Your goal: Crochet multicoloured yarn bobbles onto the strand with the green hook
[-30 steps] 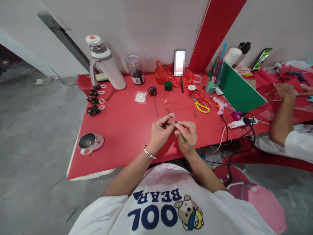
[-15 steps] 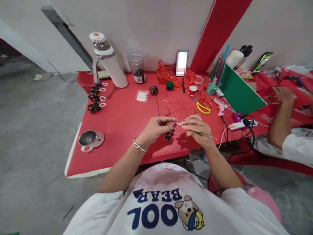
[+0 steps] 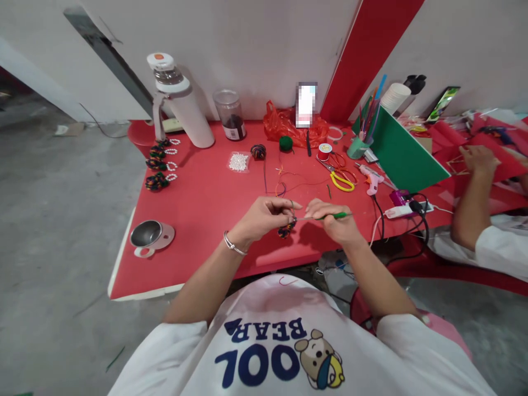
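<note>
My left hand (image 3: pixel 268 214) pinches a small dark multicoloured crochet piece (image 3: pixel 285 230), which hangs below the fingers. A crochet hook (image 3: pixel 339 215) with a green handle is gripped in my right hand (image 3: pixel 333 221), its metal shaft pointing left into the piece. The hook's tip is hidden at the left fingertips. Beyond my hands a dark yarn ball (image 3: pixel 258 152) trails a strand toward them. Near it are a green yarn ball (image 3: pixel 285 144) and a clear bag of white beads (image 3: pixel 239 161).
At the left stand a mug (image 3: pixel 152 236), finished-looking crochet pieces with bead loops (image 3: pixel 157 181) and a large bottle (image 3: pixel 185 110). Scissors with yellow handles (image 3: pixel 342 181), a glue gun (image 3: pixel 371 179) and a power strip (image 3: pixel 406 210) lie right. A co-worker's hand (image 3: pixel 478 160) is beyond the green board (image 3: pixel 408 151).
The hook has turned in my right hand: its green handle now lies over the fingers, nearly level. My right fingers have curled more. The left hand stays nearly in place.
</note>
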Tool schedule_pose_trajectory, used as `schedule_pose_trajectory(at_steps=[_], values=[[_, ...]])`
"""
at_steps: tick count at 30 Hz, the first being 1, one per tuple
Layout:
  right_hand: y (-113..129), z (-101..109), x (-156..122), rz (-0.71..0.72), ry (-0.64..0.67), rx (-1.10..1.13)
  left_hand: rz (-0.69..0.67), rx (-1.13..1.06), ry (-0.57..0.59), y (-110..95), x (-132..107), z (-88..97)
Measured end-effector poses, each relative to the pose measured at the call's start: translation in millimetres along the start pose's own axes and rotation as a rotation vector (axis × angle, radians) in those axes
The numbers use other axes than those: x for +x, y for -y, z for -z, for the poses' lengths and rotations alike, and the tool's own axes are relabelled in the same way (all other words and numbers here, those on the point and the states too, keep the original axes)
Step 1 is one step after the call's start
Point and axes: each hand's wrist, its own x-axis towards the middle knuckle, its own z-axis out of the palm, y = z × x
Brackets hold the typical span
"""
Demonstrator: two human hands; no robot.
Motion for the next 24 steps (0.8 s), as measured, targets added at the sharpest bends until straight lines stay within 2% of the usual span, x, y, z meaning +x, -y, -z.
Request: schedule_pose_trajectory(at_steps=[2, 4, 6, 11, 14, 17, 20, 24], values=[[-11.0, -18.5, -8.0, 0.017, -0.175, -0.043, -0.043, -0.034, -0.081, 4.0, 1.2, -9.3], [-16.7, -33.3, -13.9, 0.066, -0.254, -0.120, -0.060, -0.031, -0.110, 9.0, 2.6, -15.8], [-16.5, -40.6, -17.1, 0.101, -0.287, -0.217, -0.080, 0.009, -0.154, 14.0, 3.5, -18.6], [-7.8, -41.1, -20.1, 0.102, -0.299, -0.564, -0.109, 0.110, -0.321, 21.8, 4.3, -21.9], [-10.1, -46.9, -22.3, 0.146, -0.407, -0.653, -0.087, 0.042, -0.273, 23.3, 4.7, -26.1], [-17.8, -49.7, -22.2, 0.147, -0.492, -0.475, -0.059, -0.069, -0.168, 21.3, 4.2, -23.8], [-24.1, -36.1, -17.0, 0.021, -0.396, -0.136, -0.026, -0.070, -0.114, 16.0, 1.6, -13.0], [-19.1, -1.4, -5.1, -0.118, -0.088, 0.031, 0.001, 0.014, -0.085, 10.0, -2.1, -0.8]])
